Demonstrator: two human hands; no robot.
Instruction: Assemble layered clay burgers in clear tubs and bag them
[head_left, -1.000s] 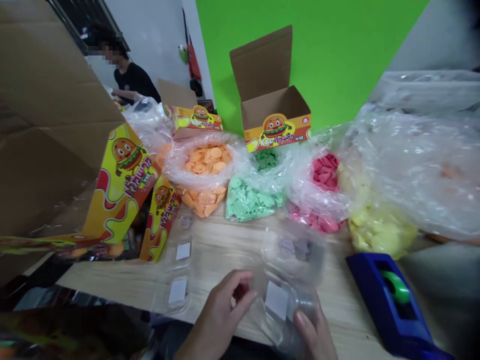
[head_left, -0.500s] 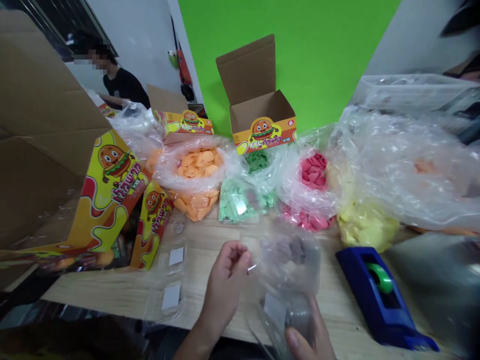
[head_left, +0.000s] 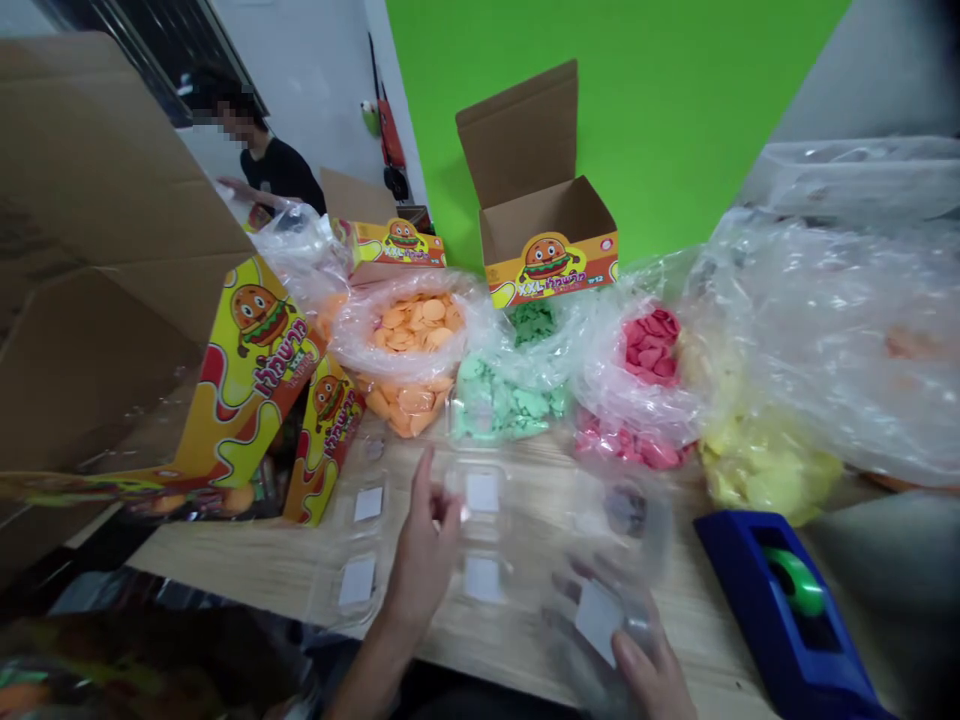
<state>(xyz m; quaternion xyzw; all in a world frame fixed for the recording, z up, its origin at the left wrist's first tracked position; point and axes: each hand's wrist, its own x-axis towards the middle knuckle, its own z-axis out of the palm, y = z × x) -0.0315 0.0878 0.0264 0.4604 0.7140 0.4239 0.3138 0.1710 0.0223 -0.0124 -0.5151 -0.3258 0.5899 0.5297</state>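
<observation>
My left hand [head_left: 429, 535] is over the table beside a clear plastic clamshell pack [head_left: 481, 535] with two white squares in it. Its index finger points forward, the other fingers are partly bent, and I see nothing in the grip. My right hand [head_left: 651, 660] grips more clear plastic packs [head_left: 598, 618], smeared by motion, with a white square showing; how many cannot be made out. Left of my left hand lies another clear pack [head_left: 357, 580] with white squares.
Bags of orange [head_left: 409, 405], green [head_left: 510, 395], pink [head_left: 651, 345] and yellow pieces [head_left: 772, 470] line the back. A blue tape dispenser [head_left: 757, 590] stands right, a burger-printed box [head_left: 551, 270] behind, a large carton [head_left: 112, 200] left. A person [head_left: 281, 175] sits beyond.
A clear pack with white squares now lies on the table between my hands. My left hand has moved left off the plastic and unbent its index finger. My right hand has shifted right, holding packs.
</observation>
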